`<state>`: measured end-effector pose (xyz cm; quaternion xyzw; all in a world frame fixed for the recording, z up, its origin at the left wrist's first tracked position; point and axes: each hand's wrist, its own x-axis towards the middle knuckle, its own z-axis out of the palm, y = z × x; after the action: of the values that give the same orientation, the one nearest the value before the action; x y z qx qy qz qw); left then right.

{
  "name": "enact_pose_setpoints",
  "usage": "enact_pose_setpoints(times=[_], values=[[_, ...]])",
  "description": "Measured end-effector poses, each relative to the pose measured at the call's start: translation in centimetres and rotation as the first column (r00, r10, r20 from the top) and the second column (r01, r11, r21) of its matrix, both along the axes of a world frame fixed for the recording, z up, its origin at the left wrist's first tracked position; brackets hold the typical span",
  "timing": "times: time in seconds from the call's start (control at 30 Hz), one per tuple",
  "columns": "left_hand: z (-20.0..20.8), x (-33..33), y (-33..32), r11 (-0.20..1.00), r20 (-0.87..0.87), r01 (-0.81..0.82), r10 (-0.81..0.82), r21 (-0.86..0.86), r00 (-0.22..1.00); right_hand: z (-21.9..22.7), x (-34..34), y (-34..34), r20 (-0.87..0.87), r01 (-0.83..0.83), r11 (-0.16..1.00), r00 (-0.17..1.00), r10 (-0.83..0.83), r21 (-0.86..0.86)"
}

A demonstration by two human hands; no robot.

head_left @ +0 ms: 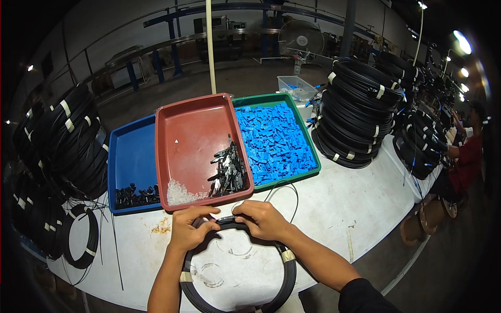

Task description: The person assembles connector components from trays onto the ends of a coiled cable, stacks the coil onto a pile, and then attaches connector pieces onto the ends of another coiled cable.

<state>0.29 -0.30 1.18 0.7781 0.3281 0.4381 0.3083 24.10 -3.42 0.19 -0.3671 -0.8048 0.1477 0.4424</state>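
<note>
A coil of black cable [288, 268], bound with pale tape, lies at the front of the white table. Over its far side my two hands come together at a small dark connector piece [226, 219]. My left hand [192, 228] is curled, its thumb tip against the piece's left end. The thumb and fingers of my right hand [263, 219] pinch its right end. Its exact shape is partly hidden by my fingertips. A loose cable end [298, 201] loops up behind my right hand.
Beyond my hands stand a blue tray [130, 146] with black parts, a red tray [193, 125] with black and clear pieces, and a green tray [311, 151] full of blue pieces. Cable coils [355, 115] are stacked right, more coils [68, 135] left. A person [469, 151] is far right.
</note>
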Motion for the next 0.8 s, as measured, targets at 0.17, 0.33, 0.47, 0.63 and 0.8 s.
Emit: enact_pose_setpoints(times=[0.17,0.33,0.47,0.63,0.8], values=[[2.1,0.5,2.8,0.991,0.099,-0.035,0.048,-0.131,0.994,0.7,0.5,0.4,-0.019,0.161,0.967,0.987,-0.16,0.2],[5.6,4.6,8.0,0.999,-0.196,0.007,0.002,0.049,0.981,-0.2,2.9,1.8,-0.052,0.383,0.889,0.922,-0.383,0.249],[6.3,9.1,12.1,0.968,-0.256,0.168,-0.117,0.188,0.96,-0.4,5.2,2.9,-0.095,0.522,0.8,0.849,-0.519,0.296],[6.7,13.8,15.1,0.906,-0.428,0.306,-0.162,0.291,0.889,-0.9,7.1,4.0,-0.169,0.63,0.722,0.775,-0.609,0.285],[4.0,18.7,18.7,0.78,-0.537,0.404,-0.105,0.478,0.837,-1.7,7.7,4.2,-0.16,0.616,0.721,0.784,-0.599,0.319]])
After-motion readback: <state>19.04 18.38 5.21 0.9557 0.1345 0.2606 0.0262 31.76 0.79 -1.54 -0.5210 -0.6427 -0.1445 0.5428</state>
